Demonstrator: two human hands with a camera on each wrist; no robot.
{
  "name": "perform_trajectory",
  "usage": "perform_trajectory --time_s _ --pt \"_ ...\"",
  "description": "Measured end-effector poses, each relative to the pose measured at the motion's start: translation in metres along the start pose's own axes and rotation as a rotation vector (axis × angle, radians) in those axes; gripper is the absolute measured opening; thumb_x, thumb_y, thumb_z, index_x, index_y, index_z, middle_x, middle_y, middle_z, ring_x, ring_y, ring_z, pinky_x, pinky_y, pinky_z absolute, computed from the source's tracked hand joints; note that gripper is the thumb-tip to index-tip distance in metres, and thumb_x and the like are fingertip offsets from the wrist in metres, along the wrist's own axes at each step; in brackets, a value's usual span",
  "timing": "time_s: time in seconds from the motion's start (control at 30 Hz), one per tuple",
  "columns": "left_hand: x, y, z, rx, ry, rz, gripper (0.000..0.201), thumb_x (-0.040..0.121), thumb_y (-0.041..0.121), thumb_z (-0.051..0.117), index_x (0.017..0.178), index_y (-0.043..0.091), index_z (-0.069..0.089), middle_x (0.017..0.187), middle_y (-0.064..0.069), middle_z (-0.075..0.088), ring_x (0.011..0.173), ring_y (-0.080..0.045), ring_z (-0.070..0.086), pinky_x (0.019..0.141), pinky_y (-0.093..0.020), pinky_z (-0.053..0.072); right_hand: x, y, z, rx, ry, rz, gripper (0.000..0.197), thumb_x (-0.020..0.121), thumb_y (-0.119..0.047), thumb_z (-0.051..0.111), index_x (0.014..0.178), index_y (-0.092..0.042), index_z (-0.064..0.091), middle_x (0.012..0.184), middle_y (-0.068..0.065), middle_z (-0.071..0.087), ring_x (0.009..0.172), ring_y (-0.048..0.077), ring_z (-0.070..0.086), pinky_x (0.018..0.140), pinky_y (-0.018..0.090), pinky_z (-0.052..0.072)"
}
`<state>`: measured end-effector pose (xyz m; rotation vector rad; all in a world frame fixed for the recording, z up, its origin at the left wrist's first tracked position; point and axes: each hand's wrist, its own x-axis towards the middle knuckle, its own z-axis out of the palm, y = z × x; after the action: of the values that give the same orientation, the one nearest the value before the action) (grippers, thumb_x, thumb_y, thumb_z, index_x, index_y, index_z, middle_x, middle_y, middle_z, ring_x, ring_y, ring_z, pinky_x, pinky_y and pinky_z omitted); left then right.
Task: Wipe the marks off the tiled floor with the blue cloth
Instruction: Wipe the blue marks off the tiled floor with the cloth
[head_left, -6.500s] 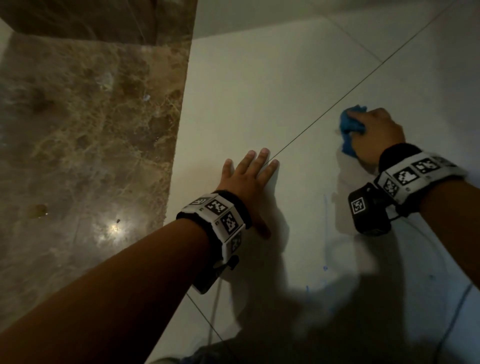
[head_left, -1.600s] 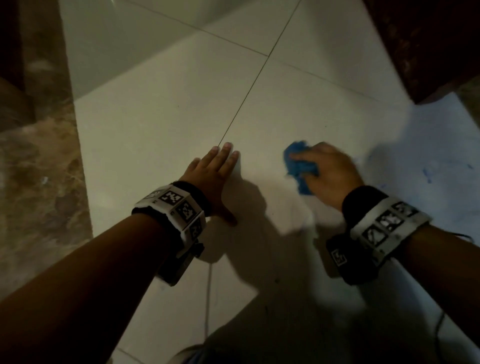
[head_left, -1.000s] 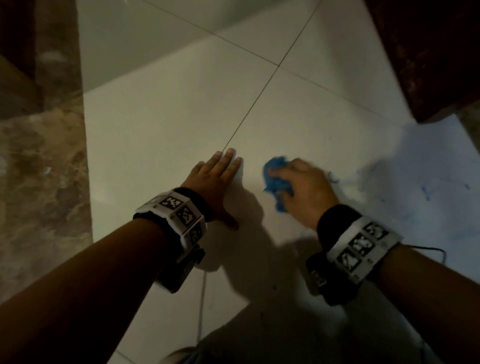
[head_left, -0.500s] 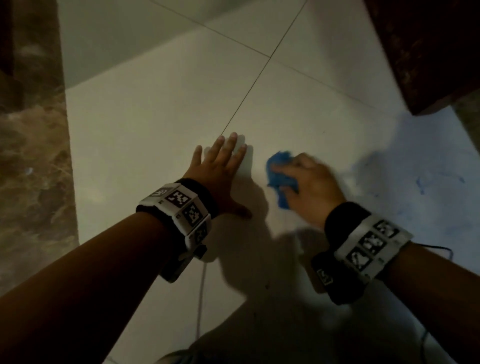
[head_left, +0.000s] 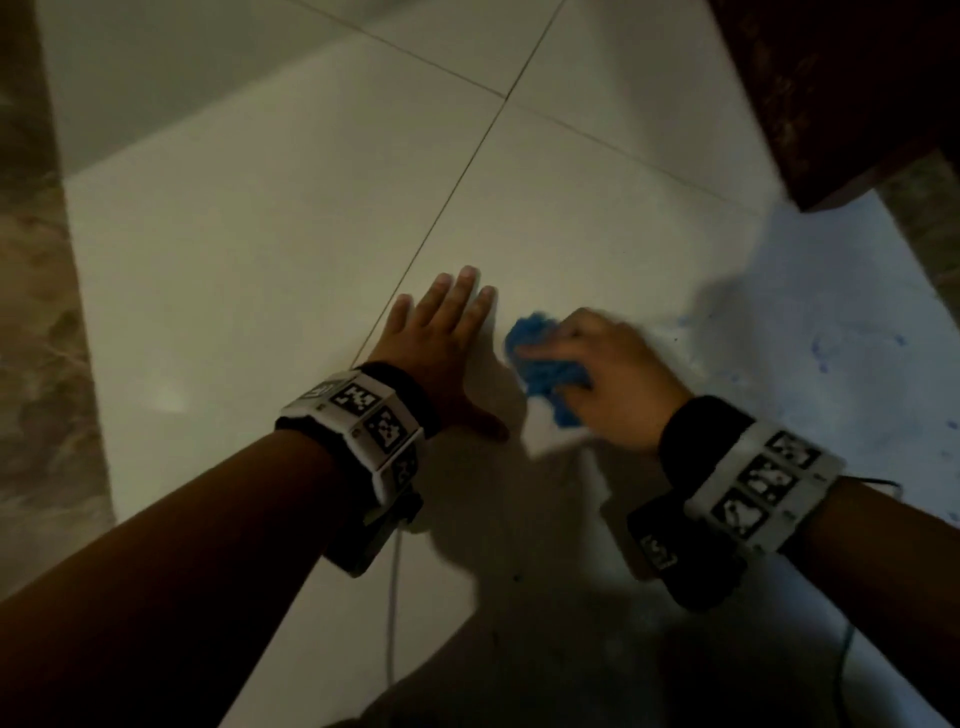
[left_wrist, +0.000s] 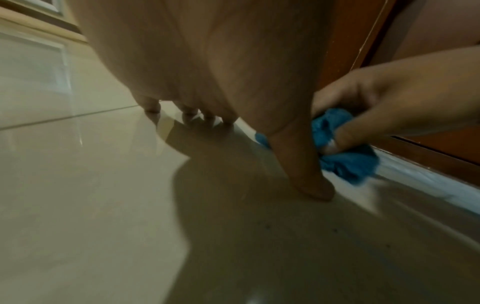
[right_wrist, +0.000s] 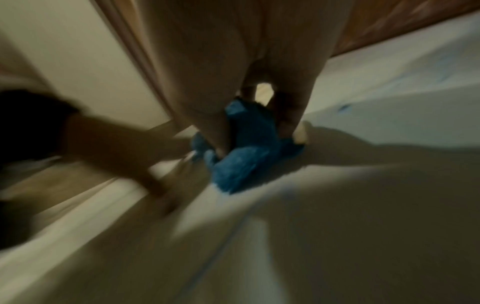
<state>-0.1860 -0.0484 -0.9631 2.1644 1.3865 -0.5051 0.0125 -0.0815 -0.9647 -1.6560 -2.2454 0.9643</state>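
Blue cloth (head_left: 540, 364) sits bunched in right hand (head_left: 618, 379), fingers curled round it, on white tiled floor (head_left: 260, 260); left hand (head_left: 441, 338) flat w/ fingers straight, just beside.

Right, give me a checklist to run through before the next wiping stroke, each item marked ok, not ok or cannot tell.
1. Blue cloth gripped: ok, the right hand has fingers and thumb curled round the bunched cloth.
2. Cloth touching the white floor tile: ok, its lower edge lies on the tile in the left wrist view.
3. Left hand bracing: ok, flat on the tile, fingers spread, just left of the cloth.
4. Marks left to wipe: not ok, blue smudges show to the right of the right hand.
5. Tile under the cloth clean: cannot tell, it is covered.
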Motion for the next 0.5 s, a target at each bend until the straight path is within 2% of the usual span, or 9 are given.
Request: perform_trajectory --time_s 0.03,0.1,0.17,0.23,0.3,0.33,0.37,0.43,0.5 --pt "0.000 0.000 0.000 -0.006 0.006 0.005 0.135 0.062 0.073 0.070 0.150 0.026 -0.021 0.156 0.003 -0.030 0.146 -0.019 -0.021 0.117 -0.042 -0.008 0.004 0.013 -0.008 0.054 0.075 0.065 0.045 0.070 -0.013 0.050 0.112 -0.011 0.067 0.101 0.015 0.055 0.095 0.029 0.056 0.089 0.019 0.038" --pt "0.000 -0.001 0.001 -0.013 0.012 0.011 0.135 0.062 0.073 0.070 0.150 0.026 -0.021 0.157 0.003 -0.029 0.146 -0.019 -0.021 0.118 -0.042 -0.009 0.010 0.037 -0.025 0.011 0.221 0.236 0.040 0.076 -0.018 0.056 0.114 -0.014 0.065 0.108 0.020 0.055 0.100 0.037 0.058 0.093 0.034 0.045" --pt "0.000 -0.001 0.001 -0.019 0.014 0.009 0.134 0.063 0.073 0.070 0.150 0.025 -0.021 0.156 0.003 -0.030 0.145 -0.019 -0.022 0.118 -0.042 -0.009 0.011 0.039 -0.022 -0.105 0.272 0.293 0.039 0.080 -0.015 0.056 0.119 -0.012 0.063 0.112 0.021 0.054 0.102 0.039 0.056 0.094 0.032 0.042" --pt "0.001 0.000 0.001 -0.016 0.011 0.006 0.134 0.063 0.072 0.070 0.150 0.025 -0.021 0.156 0.002 -0.030 0.145 -0.020 -0.022 0.117 -0.042 -0.009 0.006 0.018 -0.008 -0.060 0.234 0.159 0.040 0.080 -0.014 0.051 0.117 -0.008 0.064 0.108 0.018 0.056 0.100 0.031 0.055 0.091 0.018 0.037" --pt "0.001 0.000 0.000 -0.004 0.005 -0.001 0.135 0.063 0.072 0.070 0.150 0.024 -0.021 0.156 0.002 -0.030 0.146 -0.020 -0.022 0.117 -0.042 -0.009 -0.003 0.004 0.002 -0.012 0.089 -0.016 0.044 0.079 -0.022 0.043 0.114 -0.007 0.066 0.106 0.011 0.056 0.099 0.013 0.049 0.090 0.007 0.031" --pt "0.001 0.001 -0.001 0.000 0.002 -0.002 0.135 0.063 0.072 0.070 0.150 0.024 -0.021 0.156 0.002 -0.030 0.146 -0.020 -0.021 0.117 -0.042 -0.008 -0.004 0.007 0.000 0.006 0.060 -0.069 0.048 0.076 -0.026 0.041 0.113 -0.007 0.067 0.105 0.009 0.056 0.098 0.010 0.048 0.090 0.006 0.031" --pt "0.001 0.000 -0.002 0.000 -0.001 0.000 0.135 0.063 0.072 0.071 0.150 0.024 -0.021 0.156 0.002 -0.030 0.146 -0.020 -0.021 0.117 -0.042 -0.008 -0.001 0.016 -0.009 0.009 0.079 -0.062 0.047 0.075 -0.025 0.043 0.112 -0.008 0.067 0.105 0.011 0.057 0.098 0.014 0.051 0.091 0.011 0.034" --pt "0.000 0.000 -0.002 -0.002 -0.001 0.002 0.135 0.062 0.072 0.071 0.150 0.024 -0.020 0.157 0.002 -0.029 0.146 -0.020 -0.021 0.117 -0.042 -0.008 0.008 0.040 -0.032 -0.061 0.200 0.136 0.039 0.079 -0.011 0.055 0.117 -0.011 0.065 0.114 0.019 0.057 0.105 0.031 0.056 0.094 0.026 0.038" --pt "0.000 0.000 -0.001 -0.006 -0.002 -0.003 0.136 0.062 0.073 0.071 0.150 0.024 -0.021 0.156 0.003 -0.030 0.146 -0.020 -0.022 0.117 -0.042 -0.008 0.011 0.054 -0.045 -0.086 0.244 0.362 0.042 0.085 -0.004 0.056 0.125 -0.015 0.058 0.126 0.019 0.051 0.113 0.035 0.052 0.098 0.027 0.036"
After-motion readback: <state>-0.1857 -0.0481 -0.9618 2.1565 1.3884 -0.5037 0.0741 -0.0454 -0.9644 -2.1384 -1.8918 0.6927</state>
